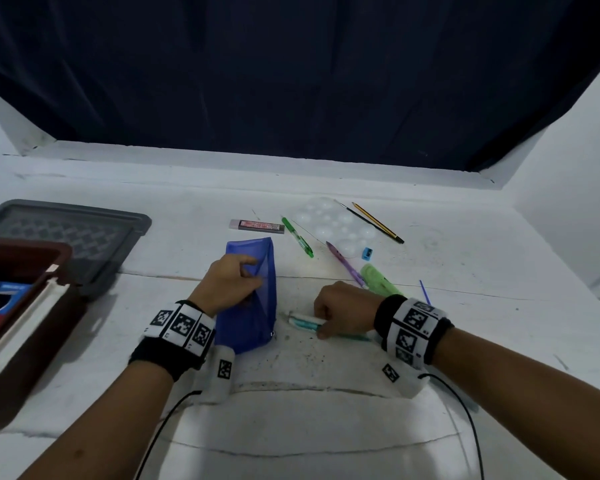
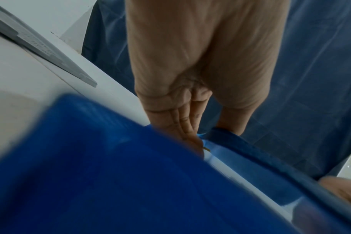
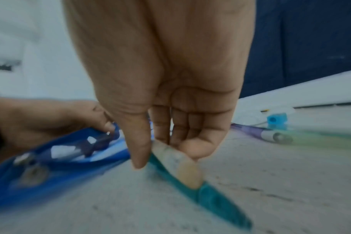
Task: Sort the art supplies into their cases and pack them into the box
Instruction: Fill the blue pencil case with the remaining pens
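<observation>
Both wrist views blurred; the contents of the blue pouch [image 1: 253,299] are hard to make out, only pale shapes behind its mesh. Left hand [image 1: 227,284] pinches the pouch's open edge, holding it on the desk [image 1: 465,306]. Right hand [image 1: 343,306] grip closes on a teal pen [image 3: 210,193] lying just beside the pouch. Brown box [image 1: 18,306], cut off at left edge, holds a blue-and-red pack, half hidden.
</observation>
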